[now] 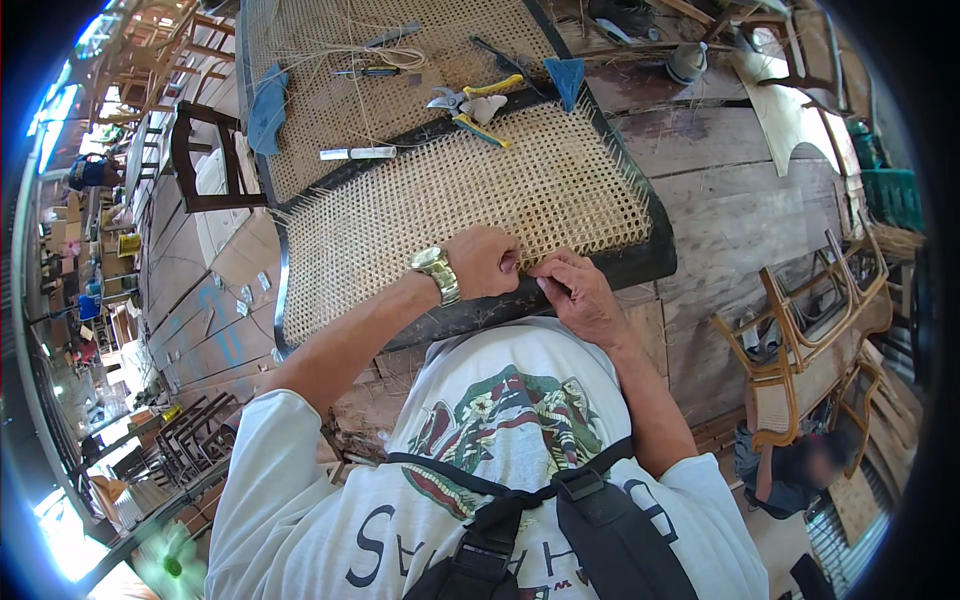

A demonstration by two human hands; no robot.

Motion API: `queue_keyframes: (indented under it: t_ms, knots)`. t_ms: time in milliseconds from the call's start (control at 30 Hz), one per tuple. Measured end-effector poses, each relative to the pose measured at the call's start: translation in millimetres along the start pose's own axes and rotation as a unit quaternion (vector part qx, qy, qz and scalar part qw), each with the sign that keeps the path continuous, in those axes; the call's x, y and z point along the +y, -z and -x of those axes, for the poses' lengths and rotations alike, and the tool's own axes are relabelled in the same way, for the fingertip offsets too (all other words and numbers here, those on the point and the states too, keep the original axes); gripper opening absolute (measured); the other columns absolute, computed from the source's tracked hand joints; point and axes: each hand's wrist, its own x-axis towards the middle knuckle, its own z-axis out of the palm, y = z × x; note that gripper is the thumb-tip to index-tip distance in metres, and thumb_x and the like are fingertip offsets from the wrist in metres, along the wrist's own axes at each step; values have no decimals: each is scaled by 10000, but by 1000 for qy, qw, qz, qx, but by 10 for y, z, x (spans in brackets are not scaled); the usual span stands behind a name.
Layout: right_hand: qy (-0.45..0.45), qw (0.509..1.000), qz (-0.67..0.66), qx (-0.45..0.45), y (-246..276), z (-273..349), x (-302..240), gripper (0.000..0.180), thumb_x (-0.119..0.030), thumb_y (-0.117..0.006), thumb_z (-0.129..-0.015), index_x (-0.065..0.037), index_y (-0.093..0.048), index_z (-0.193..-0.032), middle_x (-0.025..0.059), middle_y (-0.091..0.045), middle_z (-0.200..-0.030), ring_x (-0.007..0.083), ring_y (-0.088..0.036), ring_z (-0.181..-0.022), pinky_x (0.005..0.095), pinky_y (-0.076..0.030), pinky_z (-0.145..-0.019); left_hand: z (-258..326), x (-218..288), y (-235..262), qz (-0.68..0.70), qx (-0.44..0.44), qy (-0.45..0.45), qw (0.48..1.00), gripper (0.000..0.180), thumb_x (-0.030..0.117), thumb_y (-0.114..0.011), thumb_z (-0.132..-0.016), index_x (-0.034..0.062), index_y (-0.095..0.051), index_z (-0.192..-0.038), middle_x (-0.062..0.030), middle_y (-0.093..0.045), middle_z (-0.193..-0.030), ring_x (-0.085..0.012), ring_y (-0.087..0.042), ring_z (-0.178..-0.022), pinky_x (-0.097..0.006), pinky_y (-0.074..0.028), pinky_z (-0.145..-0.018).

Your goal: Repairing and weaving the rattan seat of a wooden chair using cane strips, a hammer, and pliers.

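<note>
A woven cane panel [440, 185] in a dark frame [640, 262] lies before me, its near edge against my body. My left hand [485, 262], a gold watch [434, 272] on its wrist, is closed on the near edge of the weave. Right beside it, my right hand [580, 290] pinches at the same edge. Whatever the fingertips hold is too small or hidden to make out. Loose cane ends stick out along the panel's right side. Beyond the dark crossbar a second cane panel [330, 110] stretches away.
Yellow-handled pruning shears [465, 107], a white tube [357, 153], a screwdriver [367, 71], a coil of cane strand [385, 57] and blue pieces [566, 80] lie on the cane. A dark chair frame [212, 160] stands left. At right, a person [800, 470] is near wooden chairs [800, 340].
</note>
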Motion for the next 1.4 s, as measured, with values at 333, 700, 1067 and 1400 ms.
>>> queue_keyframes:
  t_ms: [333,700,1067,1400]
  knots:
    - [-4,1000,8,25,-29,11,25,147,46,-621,-836,-14,-665,-963,131,-621,-867,320,-624,-777,383,-503,-692,-134,-133,32,64,-60,62,994,252,282,-736,-689,70,-700,-821,-99,-709,-746,-243,-686,-704,-372,-539,-673]
    - [-4,999,44,30,-96,4,-38,214,-8,-751,-749,-25,-672,-946,104,-626,-854,278,-633,-777,375,-495,-688,-3,-213,-13,172,-53,76,981,232,256,-783,-762,57,-709,-857,-30,-689,-720,-110,-617,-640,-280,-496,-615]
    - [27,975,212,54,-320,7,-61,120,-136,-764,-719,-140,-668,-791,-15,-604,-811,199,-585,-824,371,-374,-735,401,-244,-134,81,97,-108,986,180,139,-741,-825,94,-721,-998,-62,-640,-948,-245,-647,-836,-346,-526,-701]
    - [6,967,241,83,-426,2,-111,104,-138,-743,-739,-137,-654,-794,-9,-585,-794,208,-571,-817,377,-371,-744,345,-299,-162,37,68,-132,988,165,132,-728,-829,96,-701,-988,-67,-620,-949,-277,-645,-850,-362,-526,-708]
